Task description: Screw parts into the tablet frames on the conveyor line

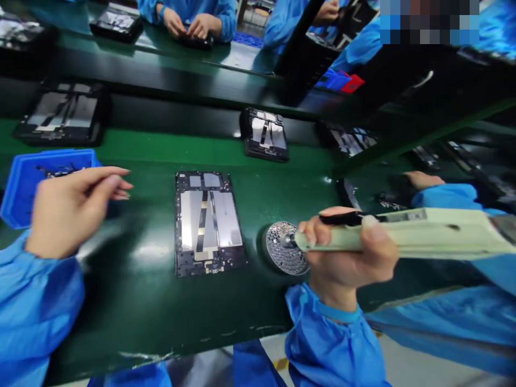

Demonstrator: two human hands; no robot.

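At the perforated dish [278, 255], right grip [350, 266] round pale tool [435, 232]; left grip [74, 209], contents unclear.

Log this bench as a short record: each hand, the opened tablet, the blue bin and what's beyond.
Left hand: fingers pinched, partly hiding the blue bin; unclear whether they hold anything
Right hand: gripping a pale green electric screwdriver, its bit end pointed at a round perforated metal dish
Opened tablet: flat on the green work surface between the hands
Blue bin: small dark parts inside
Beyond: more opened tablets, a co-worker's hands
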